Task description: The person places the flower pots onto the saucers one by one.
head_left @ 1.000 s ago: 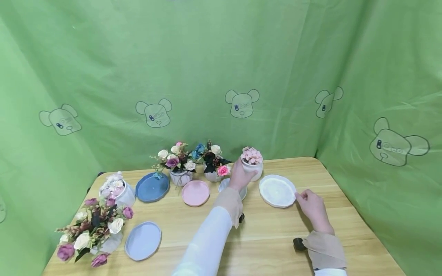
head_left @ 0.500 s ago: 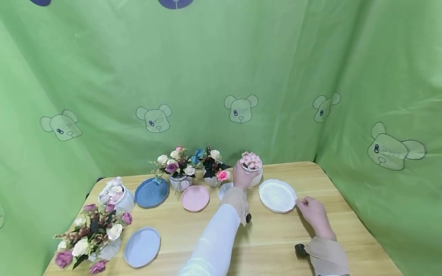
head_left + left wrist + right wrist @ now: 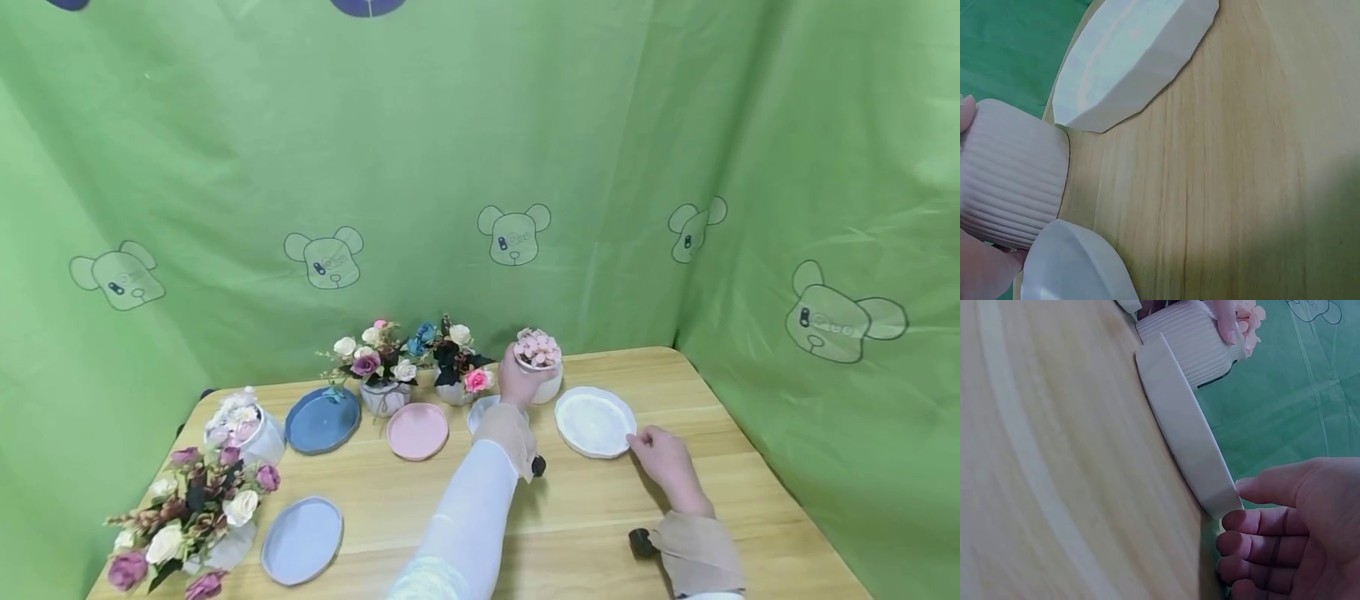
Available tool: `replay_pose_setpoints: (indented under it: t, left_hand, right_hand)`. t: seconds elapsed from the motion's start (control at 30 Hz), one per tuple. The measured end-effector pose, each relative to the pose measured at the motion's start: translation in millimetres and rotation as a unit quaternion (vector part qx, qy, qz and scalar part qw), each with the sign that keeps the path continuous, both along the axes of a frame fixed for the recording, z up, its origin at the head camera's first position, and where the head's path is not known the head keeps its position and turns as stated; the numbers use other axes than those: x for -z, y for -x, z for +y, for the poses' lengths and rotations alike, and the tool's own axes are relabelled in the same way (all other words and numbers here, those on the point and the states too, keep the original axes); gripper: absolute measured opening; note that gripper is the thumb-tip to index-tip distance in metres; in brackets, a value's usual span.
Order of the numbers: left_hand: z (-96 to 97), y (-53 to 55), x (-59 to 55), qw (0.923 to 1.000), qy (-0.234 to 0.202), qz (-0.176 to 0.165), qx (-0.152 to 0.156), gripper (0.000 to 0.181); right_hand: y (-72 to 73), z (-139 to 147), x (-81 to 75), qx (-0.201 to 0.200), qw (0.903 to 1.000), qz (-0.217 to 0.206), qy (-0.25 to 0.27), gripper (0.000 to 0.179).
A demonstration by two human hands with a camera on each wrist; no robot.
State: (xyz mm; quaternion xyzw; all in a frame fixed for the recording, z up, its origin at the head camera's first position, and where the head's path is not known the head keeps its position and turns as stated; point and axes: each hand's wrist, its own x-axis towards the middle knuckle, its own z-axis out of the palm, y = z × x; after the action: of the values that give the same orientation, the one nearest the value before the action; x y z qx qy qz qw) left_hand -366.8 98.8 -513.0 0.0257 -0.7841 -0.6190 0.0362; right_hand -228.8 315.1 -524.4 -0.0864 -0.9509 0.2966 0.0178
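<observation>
At far left of the bench (image 3: 585,533), shows a rose pot (image 3: 193,498), a white-flower pot (image 3: 264,438) just behind, a grey plate (image 3: 302,542) and, farther back, a blue plate (image 3: 322,422). Next along, shows a mixed-flower pot (image 3: 386,397), a pink plate (image 3: 417,432), a dark-leaved pot (image 3: 453,367) and a bowl (image 3: 480,410) partly hidden by the left cuff (image 3: 504,435). Grips the pink-flower pot (image 3: 547,386), upright at the back, with the left hand (image 3: 517,383) curled round its side. Farther right, pinches the right rim of the white plate (image 3: 595,422) with thumb and forefinger of the right hand (image 3: 662,458).
</observation>
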Motion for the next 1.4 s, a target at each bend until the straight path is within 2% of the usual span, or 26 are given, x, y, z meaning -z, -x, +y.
replay_pose_setpoints:
  t: [0.3, 0.73, 1.03, 1.2, 1.4]
  left_hand:
    - [-1.1, -2.0, -2.7, 0.9999, -0.002, -0.004, -0.009, 0.098]
    - [1.9, -3.3, -27.9, 0.9996, -0.012, 0.019, 0.016, 0.102]
    - [2.7, -19.3, -34.9, 0.9985, -0.014, 0.023, 0.047, 0.100]
    - [10.1, -32.0, -34.6, 0.9979, -0.006, 0.019, 0.061, 0.100]
    - [22.0, -45.4, -31.8, 0.9958, 0.006, 0.032, 0.086, 0.097]
  right_hand:
    - [0.6, 0, 2.2, -0.005, 0.9999, -0.003, -0.009, 0.026]
    - [1.0, -2, 0.6, -0.007, 0.9999, -0.003, -0.010, 0.028]
    - [0.8, -1, 2.3, -0.007, 0.9999, -0.005, -0.010, 0.028]
    - [0.4, 0, 2.6, -0.009, 0.9999, -0.004, -0.008, 0.028]
    - [1.6, 0, 3.1, -0.010, 0.9999, -0.007, -0.010, 0.028]
